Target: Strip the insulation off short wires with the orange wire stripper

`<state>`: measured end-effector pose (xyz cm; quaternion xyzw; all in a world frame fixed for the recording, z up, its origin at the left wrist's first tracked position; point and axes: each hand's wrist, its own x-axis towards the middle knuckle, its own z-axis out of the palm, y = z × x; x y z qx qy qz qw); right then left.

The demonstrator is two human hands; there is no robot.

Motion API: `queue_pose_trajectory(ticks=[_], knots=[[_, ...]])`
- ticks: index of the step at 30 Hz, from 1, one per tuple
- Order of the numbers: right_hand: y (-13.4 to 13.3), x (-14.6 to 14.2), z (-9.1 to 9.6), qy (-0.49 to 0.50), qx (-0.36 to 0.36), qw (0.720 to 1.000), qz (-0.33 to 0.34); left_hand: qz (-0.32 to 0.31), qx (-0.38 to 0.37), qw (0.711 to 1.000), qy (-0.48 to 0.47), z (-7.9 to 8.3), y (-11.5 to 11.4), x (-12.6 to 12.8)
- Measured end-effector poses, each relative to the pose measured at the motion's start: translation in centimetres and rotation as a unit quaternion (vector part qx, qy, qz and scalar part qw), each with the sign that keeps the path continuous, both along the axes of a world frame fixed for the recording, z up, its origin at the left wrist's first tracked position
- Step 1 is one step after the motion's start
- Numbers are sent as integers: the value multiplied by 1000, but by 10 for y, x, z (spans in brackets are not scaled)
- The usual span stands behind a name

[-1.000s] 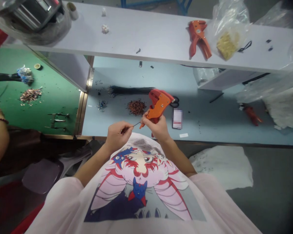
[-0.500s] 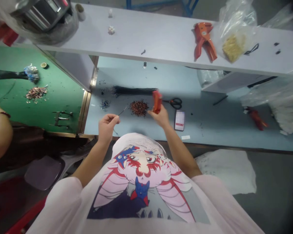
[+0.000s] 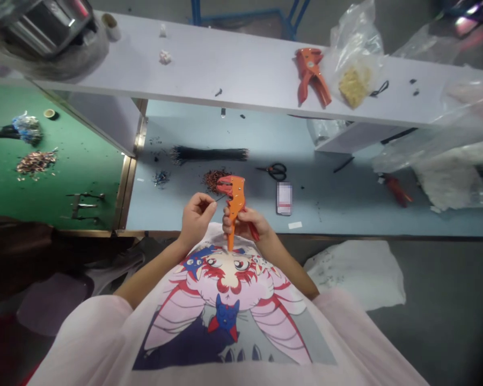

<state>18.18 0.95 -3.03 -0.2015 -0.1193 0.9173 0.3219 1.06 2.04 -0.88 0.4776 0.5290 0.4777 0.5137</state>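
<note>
Near the front edge of the blue table, my right hand is closed around the handles of an orange wire stripper, its red jaws pointing left. My left hand pinches a thin dark wire, whose far end reaches the stripper's jaws; whether the jaws touch it I cannot tell. Behind the jaws lies a heap of copper-coloured wire scraps, partly hidden by the tool. Farther back rests a bundle of black wires.
Black-handled scissors and a phone lie to the right. A second orange stripper and a bag of yellowish pieces sit on the raised white shelf. At left, a green table holds more wires and scraps.
My right hand has brought the wire stripper down and left toward my body, turning its jaws leftward. My left hand has moved right with the wire, up to the jaws.
</note>
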Motion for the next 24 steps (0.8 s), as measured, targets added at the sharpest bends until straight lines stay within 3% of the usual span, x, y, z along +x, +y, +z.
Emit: queue_pose_trajectory(ticks=[8, 14, 24], knots=[[-7, -7, 19, 99, 32, 994, 38, -12, 31, 999, -9, 9, -7, 6], [-9, -12, 20, 104, 42, 992, 51, -58, -16, 997, -52, 8, -8, 2], [-14, -14, 22, 77, 29, 995, 53, -75, -18, 996, -38, 12, -8, 2]])
